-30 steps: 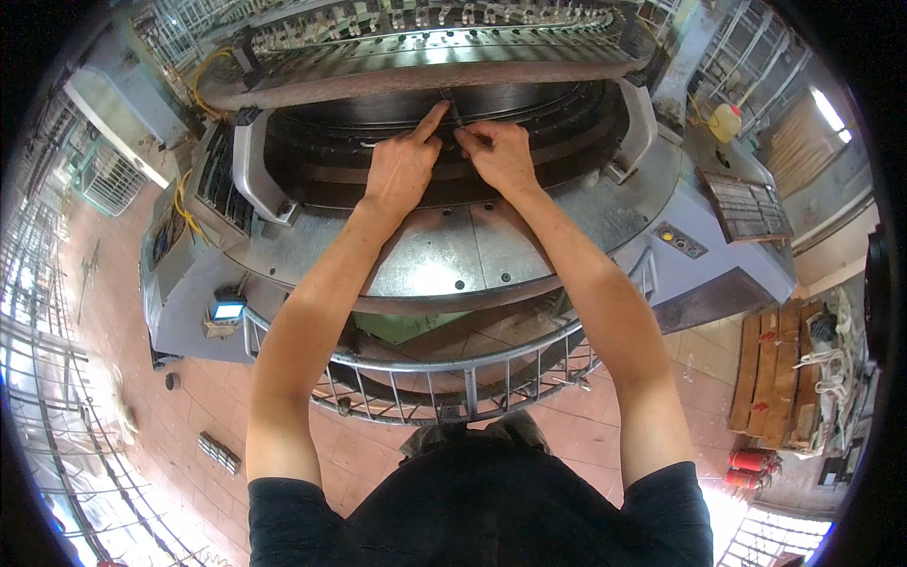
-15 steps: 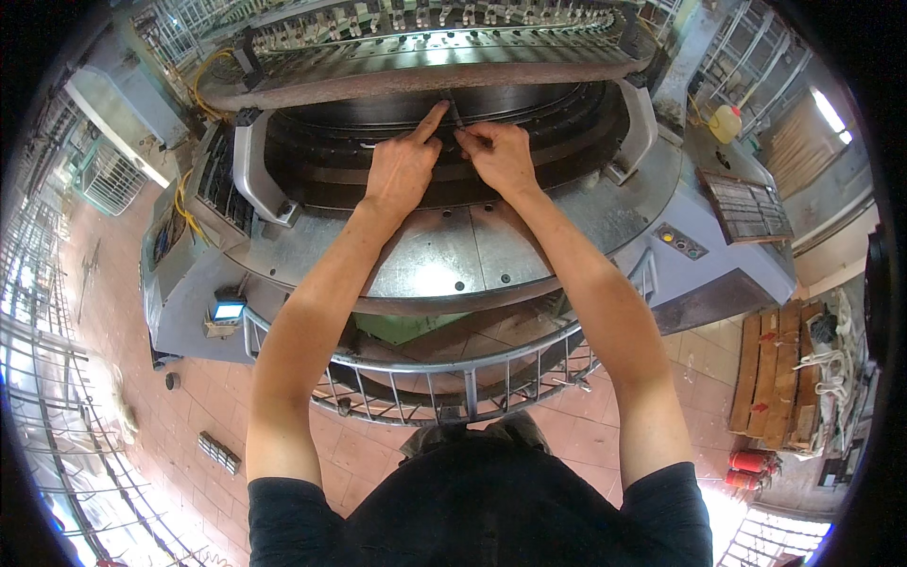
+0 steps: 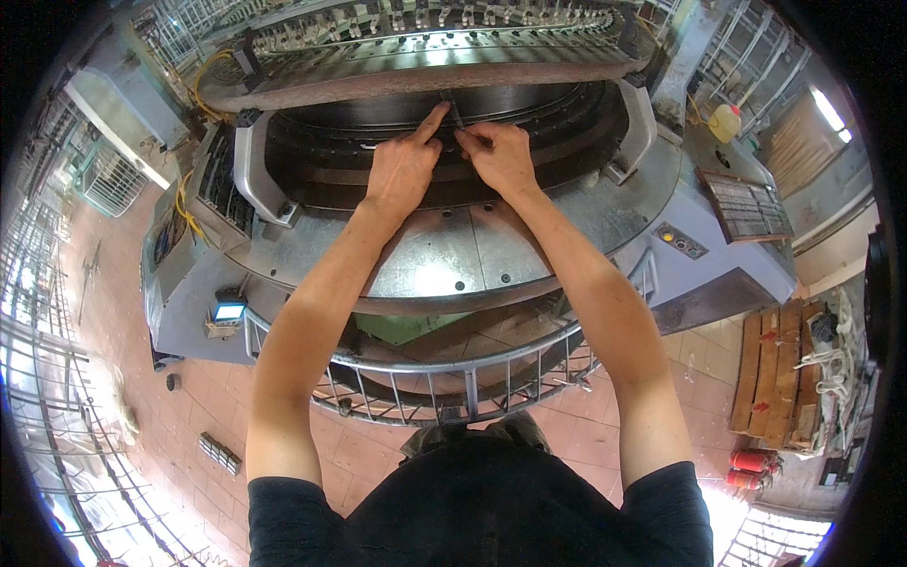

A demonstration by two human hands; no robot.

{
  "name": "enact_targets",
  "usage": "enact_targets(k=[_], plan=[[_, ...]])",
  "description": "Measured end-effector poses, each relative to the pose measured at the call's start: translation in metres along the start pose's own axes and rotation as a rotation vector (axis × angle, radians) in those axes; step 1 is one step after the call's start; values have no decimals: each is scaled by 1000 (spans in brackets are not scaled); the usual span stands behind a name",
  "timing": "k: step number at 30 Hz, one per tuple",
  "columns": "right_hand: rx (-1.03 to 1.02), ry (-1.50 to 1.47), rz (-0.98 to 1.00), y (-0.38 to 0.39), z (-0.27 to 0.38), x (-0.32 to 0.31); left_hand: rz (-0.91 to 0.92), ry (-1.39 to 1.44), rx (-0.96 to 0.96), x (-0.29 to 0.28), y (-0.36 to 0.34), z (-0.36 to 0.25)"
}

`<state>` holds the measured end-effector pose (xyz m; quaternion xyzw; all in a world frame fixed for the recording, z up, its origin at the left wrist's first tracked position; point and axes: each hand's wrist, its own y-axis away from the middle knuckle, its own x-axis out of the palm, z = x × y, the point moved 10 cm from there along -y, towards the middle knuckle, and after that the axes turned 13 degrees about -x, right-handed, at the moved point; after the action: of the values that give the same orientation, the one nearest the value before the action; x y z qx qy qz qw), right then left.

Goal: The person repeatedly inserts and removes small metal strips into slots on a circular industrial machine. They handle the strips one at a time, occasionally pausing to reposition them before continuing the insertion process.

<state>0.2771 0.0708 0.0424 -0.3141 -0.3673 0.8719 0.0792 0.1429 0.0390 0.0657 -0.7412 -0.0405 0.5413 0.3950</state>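
My left hand (image 3: pixel 402 170) is inside the dark curved channel (image 3: pixel 321 151) of a large circular metal machine, its index finger stretched to a thin dark metal strip (image 3: pixel 453 109) beneath the upper rim, the other fingers curled, their contents hidden. Just right of it, my right hand (image 3: pixel 496 156) pinches that strip's lower part. A steel deck (image 3: pixel 435 265) with bolt holes lies below both wrists. Above them runs a thick brownish rim (image 3: pixel 529 77) carrying rows of small fittings.
Metal brackets (image 3: pixel 641 132) flank the opening. A curved railing (image 3: pixel 472 387) crosses before my body. At right are a button panel (image 3: pixel 678 241), a yellowish jug (image 3: pixel 726 123), wooden boards (image 3: pixel 765 369) and red cylinders (image 3: pixel 751 463). At left are a lit screen (image 3: pixel 229 310) and yellow cables (image 3: pixel 189 213).
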Motion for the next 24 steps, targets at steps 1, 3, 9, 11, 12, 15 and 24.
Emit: enact_targets(k=[1,3,9,11,12,15,24], plan=[[10,-6,-1,0,-1,0,-5,14,1,-1,0,0],[-11,-5,-8,0,1,0,1,1,-5,0,0,0],[-1,-15,13,0,1,1,15,-12,-19,2,-1,2],[-8,-5,11,0,2,0,23,-17,-23,3,0,3],[-9,-2,10,0,2,0,30,-21,-27,3,0,3],[-3,-1,5,-1,2,0,35,-20,-28,3,-1,2],[-5,0,-3,0,2,-1,32,-16,-22,2,-1,2]])
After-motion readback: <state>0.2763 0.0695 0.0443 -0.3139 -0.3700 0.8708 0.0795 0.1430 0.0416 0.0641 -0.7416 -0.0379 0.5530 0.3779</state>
